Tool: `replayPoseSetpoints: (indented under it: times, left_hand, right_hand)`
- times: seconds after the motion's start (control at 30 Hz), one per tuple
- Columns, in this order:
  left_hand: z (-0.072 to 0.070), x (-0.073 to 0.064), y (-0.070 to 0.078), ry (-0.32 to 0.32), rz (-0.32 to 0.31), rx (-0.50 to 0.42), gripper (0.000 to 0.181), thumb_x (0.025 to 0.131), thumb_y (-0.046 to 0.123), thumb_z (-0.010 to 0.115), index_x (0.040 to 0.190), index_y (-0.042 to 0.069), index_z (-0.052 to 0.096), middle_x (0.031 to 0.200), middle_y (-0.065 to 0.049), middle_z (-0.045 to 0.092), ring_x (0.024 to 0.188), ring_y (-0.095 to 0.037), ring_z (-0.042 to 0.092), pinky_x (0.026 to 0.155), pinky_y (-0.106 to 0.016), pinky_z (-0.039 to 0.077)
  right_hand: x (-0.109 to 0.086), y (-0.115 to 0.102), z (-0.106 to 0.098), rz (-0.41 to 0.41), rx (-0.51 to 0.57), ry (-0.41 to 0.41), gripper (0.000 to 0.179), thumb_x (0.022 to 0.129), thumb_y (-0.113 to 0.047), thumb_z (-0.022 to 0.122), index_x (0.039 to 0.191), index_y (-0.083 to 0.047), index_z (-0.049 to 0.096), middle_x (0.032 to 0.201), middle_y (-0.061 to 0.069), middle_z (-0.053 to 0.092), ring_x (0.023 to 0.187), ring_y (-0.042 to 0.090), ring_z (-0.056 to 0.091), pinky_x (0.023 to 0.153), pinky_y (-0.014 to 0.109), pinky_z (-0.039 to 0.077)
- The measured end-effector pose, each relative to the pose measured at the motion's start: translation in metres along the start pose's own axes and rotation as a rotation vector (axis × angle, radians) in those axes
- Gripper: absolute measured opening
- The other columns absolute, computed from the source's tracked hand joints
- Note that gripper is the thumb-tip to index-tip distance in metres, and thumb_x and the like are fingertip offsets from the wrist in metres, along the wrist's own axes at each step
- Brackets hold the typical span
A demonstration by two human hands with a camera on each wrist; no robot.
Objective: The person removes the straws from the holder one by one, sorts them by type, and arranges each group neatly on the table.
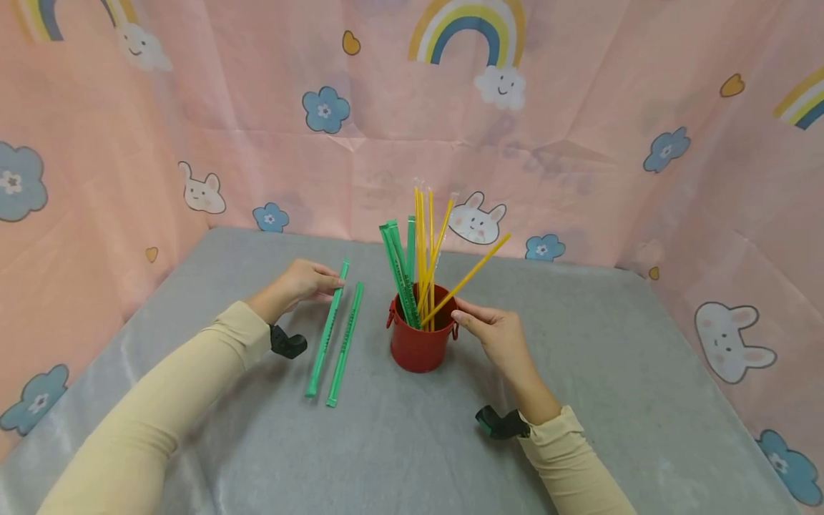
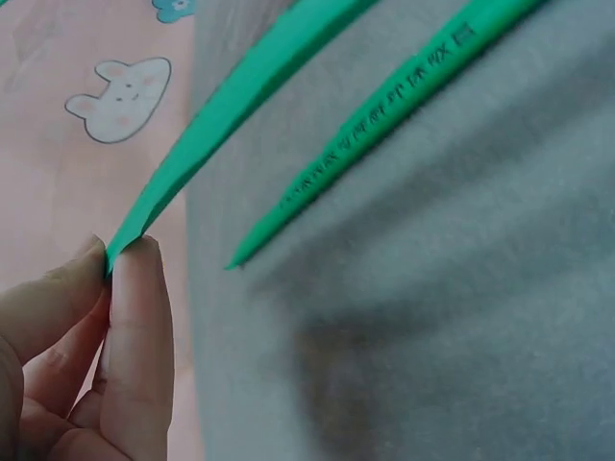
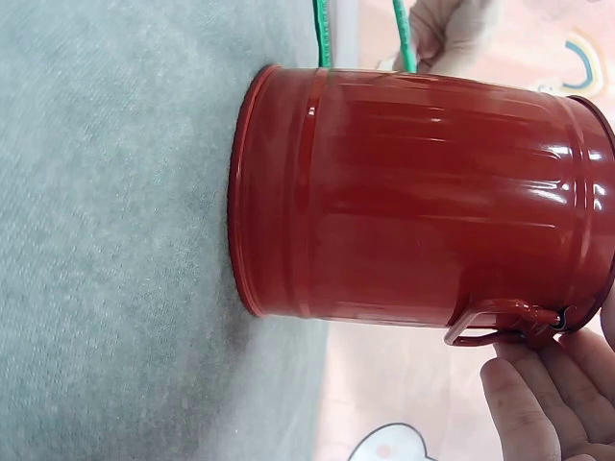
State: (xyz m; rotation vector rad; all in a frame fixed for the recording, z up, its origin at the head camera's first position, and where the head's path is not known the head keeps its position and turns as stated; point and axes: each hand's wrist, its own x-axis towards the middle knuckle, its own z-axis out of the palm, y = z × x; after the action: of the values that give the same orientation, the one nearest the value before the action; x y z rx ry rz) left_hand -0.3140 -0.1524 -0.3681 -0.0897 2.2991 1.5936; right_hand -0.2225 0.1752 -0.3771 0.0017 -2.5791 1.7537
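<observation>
My left hand [image 1: 305, 282] pinches a green-wrapped straw [image 1: 327, 336] near its far end, between thumb and fingertips. In the left wrist view that wrapped straw [image 2: 221, 115] slants up from the fingertips. A second green-wrapped straw [image 1: 345, 347] lies on the grey cloth just to its right. My right hand [image 1: 492, 329] holds the red bucket [image 1: 418, 349] at the right side of its rim, beside a small handle [image 3: 490, 322]. The bucket stands upright with several green-wrapped straws [image 1: 399, 268] and several yellow straws [image 1: 421, 236] in it. One yellow straw [image 1: 479, 266] leans far out to the right.
Grey cloth [image 1: 360, 458] covers the table. A pink curtain [image 1: 257, 86] with rainbows, flowers and rabbits hangs behind the table and along both sides. Each wrist wears a black camera mount, one at the left wrist [image 1: 288, 343] and one at the right [image 1: 501, 423].
</observation>
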Motion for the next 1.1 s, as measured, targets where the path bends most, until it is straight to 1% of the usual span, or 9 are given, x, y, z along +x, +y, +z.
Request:
replayPoseSetpoints:
  times: [0.1,0.2,0.4,0.6,0.8,0.83,0.9,1.03,1.1]
  left_hand:
    - [0.000,0.002,-0.003,-0.005,-0.019,-0.046,0.039,0.094,0.009,0.068,0.128,-0.011,0.061,0.087,0.000,0.072,0.068,-0.003,0.066,0.073,-0.024,0.060]
    - [0.001,0.005,-0.007,-0.014,-0.039,-0.062,0.039,0.094,0.007,0.068,0.128,-0.011,0.061,0.082,0.004,0.069,0.068,-0.003,0.066,0.070,-0.022,0.060]
    - [0.005,0.010,-0.015,-0.006,-0.068,-0.036,0.039,0.095,0.007,0.067,0.130,-0.010,0.060,0.080,0.002,0.067,0.066,-0.003,0.064,0.067,-0.020,0.059]
    - [0.009,0.014,-0.018,0.002,-0.074,-0.023,0.038,0.094,0.008,0.068,0.127,-0.011,0.062,0.081,0.000,0.068,0.064,-0.003,0.064,0.064,-0.019,0.058]
    - [0.009,0.016,-0.019,0.003,-0.085,-0.029,0.034,0.094,0.008,0.069,0.123,-0.010,0.065,0.080,0.000,0.067,0.064,-0.004,0.063,0.064,-0.020,0.058]
    - [0.008,0.016,-0.019,-0.009,-0.079,-0.044,0.033,0.092,0.008,0.070,0.120,-0.010,0.067,0.079,0.000,0.068,0.063,-0.005,0.063,0.063,-0.020,0.058]
    - [0.007,0.016,-0.019,-0.012,-0.080,-0.049,0.033,0.092,0.007,0.071,0.119,-0.010,0.067,0.079,-0.001,0.067,0.063,-0.005,0.063,0.062,-0.021,0.058]
    - [0.008,0.017,-0.020,-0.010,-0.086,-0.056,0.036,0.092,0.006,0.070,0.123,-0.011,0.065,0.077,0.000,0.066,0.063,-0.004,0.063,0.062,-0.019,0.058]
    - [0.011,0.017,-0.021,-0.002,-0.097,-0.039,0.038,0.094,0.005,0.068,0.127,-0.011,0.061,0.078,0.001,0.065,0.064,-0.003,0.062,0.064,-0.018,0.058]
  right_hand:
    - [0.000,0.000,0.000,0.000,0.001,0.000,0.039,0.093,-0.026,0.071,0.129,-0.010,0.067,0.125,0.012,0.068,0.125,0.026,0.062,0.107,0.047,0.048]
    - [0.000,0.000,0.000,0.002,0.001,0.000,0.039,0.093,-0.026,0.071,0.129,-0.010,0.067,0.125,0.012,0.068,0.125,0.026,0.062,0.107,0.047,0.048]
    - [0.000,0.000,0.001,0.007,0.003,-0.005,0.040,0.093,-0.027,0.071,0.129,-0.011,0.067,0.126,0.011,0.068,0.126,0.025,0.061,0.108,0.047,0.047]
    - [0.000,0.000,0.000,0.002,0.017,-0.003,0.039,0.094,-0.024,0.071,0.129,-0.009,0.067,0.126,0.012,0.067,0.125,0.026,0.061,0.108,0.047,0.047]
    - [0.001,0.000,0.000,0.002,0.012,-0.001,0.039,0.093,-0.026,0.071,0.129,-0.009,0.067,0.126,0.012,0.068,0.126,0.026,0.061,0.108,0.048,0.047]
    - [0.001,0.000,0.000,0.002,0.011,-0.001,0.040,0.093,-0.026,0.071,0.129,-0.010,0.067,0.126,0.012,0.068,0.127,0.025,0.061,0.108,0.047,0.047]
    - [0.001,0.000,0.000,0.002,0.010,-0.001,0.040,0.093,-0.027,0.071,0.129,-0.010,0.067,0.126,0.012,0.068,0.127,0.025,0.061,0.108,0.047,0.047]
    - [0.001,0.000,0.000,0.002,0.010,0.001,0.040,0.093,-0.027,0.072,0.128,-0.010,0.067,0.125,0.012,0.068,0.127,0.026,0.061,0.108,0.048,0.047]
    - [0.001,0.000,0.000,0.005,0.011,0.001,0.039,0.093,-0.026,0.072,0.128,-0.010,0.068,0.125,0.012,0.068,0.127,0.026,0.061,0.108,0.048,0.046]
